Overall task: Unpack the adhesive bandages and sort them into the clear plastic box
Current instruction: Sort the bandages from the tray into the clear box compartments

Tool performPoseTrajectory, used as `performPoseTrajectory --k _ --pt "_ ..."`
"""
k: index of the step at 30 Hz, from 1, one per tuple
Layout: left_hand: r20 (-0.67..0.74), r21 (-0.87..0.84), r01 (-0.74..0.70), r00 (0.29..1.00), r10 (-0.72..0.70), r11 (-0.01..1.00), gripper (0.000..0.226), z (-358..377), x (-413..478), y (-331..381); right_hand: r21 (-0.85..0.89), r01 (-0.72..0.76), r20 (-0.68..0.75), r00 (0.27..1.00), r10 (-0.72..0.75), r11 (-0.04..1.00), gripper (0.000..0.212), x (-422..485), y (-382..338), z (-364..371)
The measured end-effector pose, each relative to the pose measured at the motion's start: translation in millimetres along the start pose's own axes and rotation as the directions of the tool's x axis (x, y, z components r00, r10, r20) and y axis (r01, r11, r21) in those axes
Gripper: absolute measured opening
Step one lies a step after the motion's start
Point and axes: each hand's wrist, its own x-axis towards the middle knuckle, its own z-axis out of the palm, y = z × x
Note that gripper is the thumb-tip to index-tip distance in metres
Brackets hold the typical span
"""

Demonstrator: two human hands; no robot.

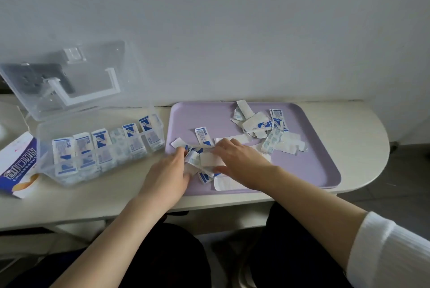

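Observation:
A lilac tray (309, 166) holds loose blue-and-white wrapped adhesive bandages (273, 129) scattered at its back and a small heap (204, 159) at its front left. My left hand (169, 176) lies at the tray's left rim with fingers curled on the heap. My right hand (242, 162) rests on the same heap, thumb and fingers pinching wrappers. The clear plastic box (46, 166) stands open to the left, its compartments filled with upright bandages (102, 145). Its lid (76, 78) leans back against the wall.
A blue-and-white bandage carton (16, 166) lies at the far left beside the box. The cream table (363, 138) ends in a rounded edge on the right. The wall rises directly behind the tray and the box.

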Motion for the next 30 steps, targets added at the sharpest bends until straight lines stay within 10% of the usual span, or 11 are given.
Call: performPoseTrajectory --k 11,20,30 --pt "-0.137 0.055 0.05 0.99 -0.042 0.997 0.012 -21 -2 -7 0.103 -0.038 -0.249 0.966 0.063 0.994 0.035 8 9 -4" --pt "-0.217 -0.011 0.075 0.973 -0.076 0.997 0.015 -38 -5 -6 0.027 -0.148 0.006 0.989 0.147 0.989 0.032 19 0 0" --pt "-0.117 -0.117 0.003 0.993 -0.017 0.993 0.014 -17 -2 6 0.258 -0.2 -0.31 0.909 0.277 0.945 0.014 13 -5 -16"
